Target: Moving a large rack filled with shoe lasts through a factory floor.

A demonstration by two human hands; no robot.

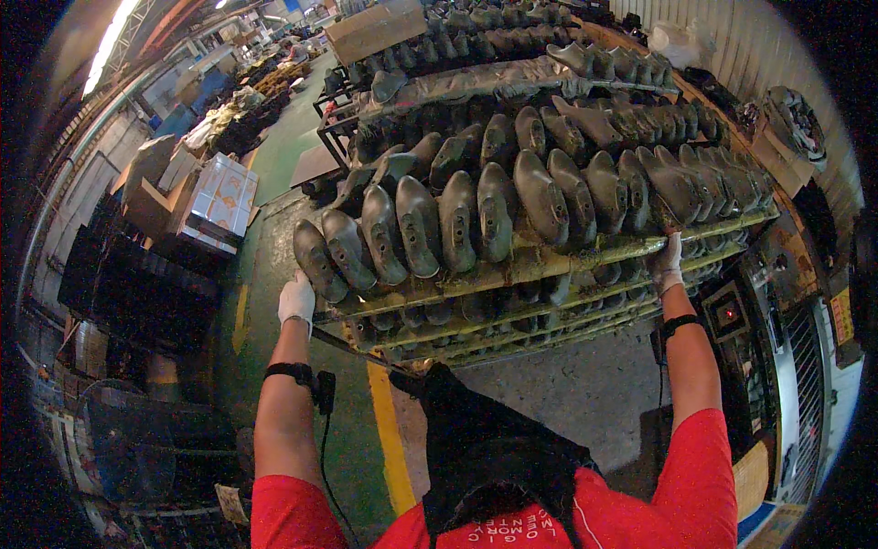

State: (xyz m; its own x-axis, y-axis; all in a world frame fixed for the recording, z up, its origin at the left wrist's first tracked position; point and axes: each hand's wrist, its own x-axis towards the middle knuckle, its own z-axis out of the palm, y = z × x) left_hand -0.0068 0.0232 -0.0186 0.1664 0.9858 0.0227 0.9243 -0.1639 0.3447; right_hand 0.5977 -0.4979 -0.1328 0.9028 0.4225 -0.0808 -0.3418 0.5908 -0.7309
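Observation:
A tiered rack [526, 272] with yellowish shelf edges stands in front of me. Along its top shelf stand rows of dark, glossy shoe lasts [418, 227], many with holes in them. At the rack's front left corner, my left hand [296, 300], in a white glove, is closed on the frame beside the end last. My right hand [666, 265], gloved too, grips the front shelf edge towards the right, its fingertips on top near the lasts. More lasts [439, 312] sit on the lower shelves, partly hidden by the edges above.
Another rack [530, 82] loaded with lasts stands behind. On the left are cardboard boxes [219, 203] and a green floor with a yellow line [391, 439]. A machine with a red light [730, 314] stands close on the right, near a corrugated wall [759, 46].

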